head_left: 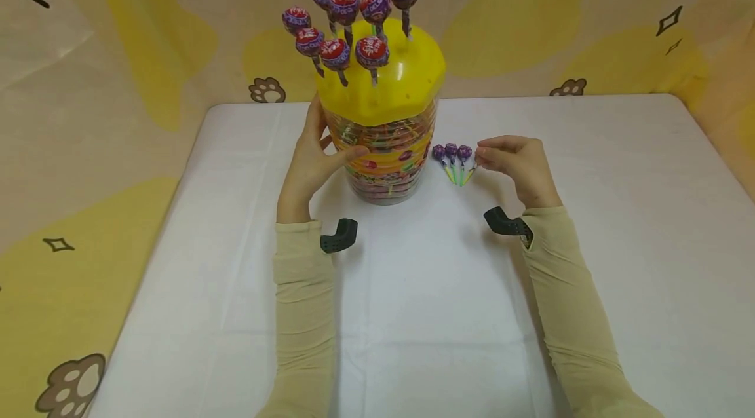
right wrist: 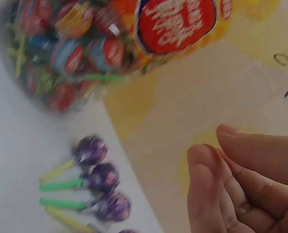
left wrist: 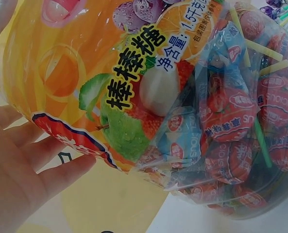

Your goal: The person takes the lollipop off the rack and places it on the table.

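A clear plastic lollipop jar [head_left: 383, 169] with a bright yellow lid [head_left: 407, 87] stands at the back of the table. Several purple-and-red wrapped lollipops [head_left: 371, 52] stick up from that lid. My left hand [head_left: 309, 166] holds the jar's left side, thumb across the front and fingers around the side. Right of the jar, several small purple lollipops [right wrist: 113, 206] with green and yellow sticks lie in a fan. Beside them is my right hand [head_left: 513, 166], fingers bent; a gap shows between thumb and fingers in the right wrist view, with nothing held. It partly covers the rightmost lollipop in the head view.
A white cloth covers the table [head_left: 436, 313]. Behind it hangs a yellow-and-cream backdrop [head_left: 513, 18] with paw prints. A black wrist mount [head_left: 339, 236] juts from the left sleeve and another black mount [head_left: 504, 221] from the right.
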Demonstrator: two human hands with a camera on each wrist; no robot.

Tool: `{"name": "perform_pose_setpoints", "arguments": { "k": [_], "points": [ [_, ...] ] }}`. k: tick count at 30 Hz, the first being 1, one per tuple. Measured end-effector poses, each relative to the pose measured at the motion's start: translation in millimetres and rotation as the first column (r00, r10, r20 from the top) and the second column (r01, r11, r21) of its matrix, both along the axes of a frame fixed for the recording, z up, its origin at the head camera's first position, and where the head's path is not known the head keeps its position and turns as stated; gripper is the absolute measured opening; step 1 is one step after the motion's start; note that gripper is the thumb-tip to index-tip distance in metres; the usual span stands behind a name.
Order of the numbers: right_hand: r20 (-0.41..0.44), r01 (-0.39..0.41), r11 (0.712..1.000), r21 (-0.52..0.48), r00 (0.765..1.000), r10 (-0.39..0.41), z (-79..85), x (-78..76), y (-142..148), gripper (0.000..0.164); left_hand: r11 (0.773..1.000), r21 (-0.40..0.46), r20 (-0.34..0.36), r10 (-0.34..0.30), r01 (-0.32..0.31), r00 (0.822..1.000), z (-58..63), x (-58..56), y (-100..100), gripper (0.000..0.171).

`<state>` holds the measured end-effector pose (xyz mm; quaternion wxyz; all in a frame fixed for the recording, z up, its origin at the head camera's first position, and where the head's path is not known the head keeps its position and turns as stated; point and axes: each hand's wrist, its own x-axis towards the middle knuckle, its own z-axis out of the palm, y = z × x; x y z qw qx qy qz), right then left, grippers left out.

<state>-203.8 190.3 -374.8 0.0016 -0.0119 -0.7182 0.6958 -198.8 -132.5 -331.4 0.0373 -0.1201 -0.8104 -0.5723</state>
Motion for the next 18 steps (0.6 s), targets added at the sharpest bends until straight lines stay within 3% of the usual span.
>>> {"name": "perform_pose_setpoints", "arguments": {
  "k": [6, 18],
  "points": [
    [-0.111, 0.001, 0.993, -0.12, 0.994, -0.014, 22.8, 6.4, -10.7, 0.013, 1.0, 0.001, 0.014, 0.001, -0.001, 1.0, -0.2, 0.3, -0.4, 0.1],
    [-0.264, -0.047, 0.978, -0.204, 0.964, -0.008, 80.4, 0.2, -45.0, 0.02, 1.0, 0.014, -0.003, -0.008, 0.008, 1.0, -0.5, -0.4, -1.0, 0.1]
  ]
}}
